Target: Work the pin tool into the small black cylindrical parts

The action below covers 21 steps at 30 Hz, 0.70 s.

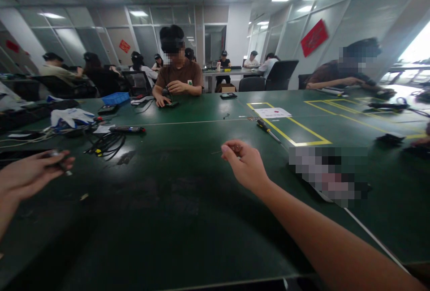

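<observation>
Well, nearest the table's [151,237] front edge, off to one side, the person's left hand [33,172] reaches in with fingers loosely stretched, holding a small dark piece [69,173] with a pale end; its exact kind is too blurred for me to tell. Well across from it, the right hand [247,161] is raised a little farther in, thumb and forefinger pinched on a thin wire-like strand [216,152]. That strand's long axis runs nearly level and sideways, its free end pointing left, roughly toward the other hand. I'd judge this sideways gap matters most: the two held bits are well apart, green tabletop between them, and the strand is the right hand's alone.

Just beyond the left hand lies a coil of black cable [109,145]. Past the right hand rests a yellow-and-black screwdriver [263,125], lying aslant, shaft toward the near right; the right hand is clearly the nearer. Farther off, a co-worker in brown [178,76] sits across, both hands busy low over the table.
</observation>
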Motion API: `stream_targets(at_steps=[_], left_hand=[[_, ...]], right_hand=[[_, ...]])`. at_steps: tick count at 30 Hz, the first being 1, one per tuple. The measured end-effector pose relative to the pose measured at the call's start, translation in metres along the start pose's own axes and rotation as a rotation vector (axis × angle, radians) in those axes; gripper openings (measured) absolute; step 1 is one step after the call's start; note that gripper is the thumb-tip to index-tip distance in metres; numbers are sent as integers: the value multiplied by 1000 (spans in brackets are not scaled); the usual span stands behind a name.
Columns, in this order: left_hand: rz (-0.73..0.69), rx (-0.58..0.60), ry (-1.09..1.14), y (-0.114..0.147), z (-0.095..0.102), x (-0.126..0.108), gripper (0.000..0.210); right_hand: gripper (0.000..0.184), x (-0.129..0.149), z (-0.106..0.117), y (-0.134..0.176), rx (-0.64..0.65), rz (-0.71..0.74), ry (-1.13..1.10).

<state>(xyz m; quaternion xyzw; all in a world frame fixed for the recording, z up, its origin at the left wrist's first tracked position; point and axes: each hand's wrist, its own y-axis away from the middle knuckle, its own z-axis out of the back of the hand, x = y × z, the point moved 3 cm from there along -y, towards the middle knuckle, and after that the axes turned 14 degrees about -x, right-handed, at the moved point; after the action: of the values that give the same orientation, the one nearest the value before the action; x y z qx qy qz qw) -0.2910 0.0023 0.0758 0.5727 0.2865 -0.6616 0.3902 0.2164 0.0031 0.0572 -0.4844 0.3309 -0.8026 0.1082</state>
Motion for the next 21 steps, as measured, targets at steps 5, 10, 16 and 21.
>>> stream_targets(at_steps=[5, 10, 16, 21], left_hand=[[22, 519, 140, 85, -97, 13, 24], [-62, 825, 165, 199, -165, 29, 37], [-430, 985, 105, 276, -198, 46, 43], [-489, 963, 185, 290, -193, 58, 47]], right_hand=[[30, 0, 10, -4, -173, -15, -58], [39, 8, 20, -5, -270, 40, -45], [41, 16, 27, 0, -347, 95, -108], [32, 23, 26, 7, -321, 137, -136]])
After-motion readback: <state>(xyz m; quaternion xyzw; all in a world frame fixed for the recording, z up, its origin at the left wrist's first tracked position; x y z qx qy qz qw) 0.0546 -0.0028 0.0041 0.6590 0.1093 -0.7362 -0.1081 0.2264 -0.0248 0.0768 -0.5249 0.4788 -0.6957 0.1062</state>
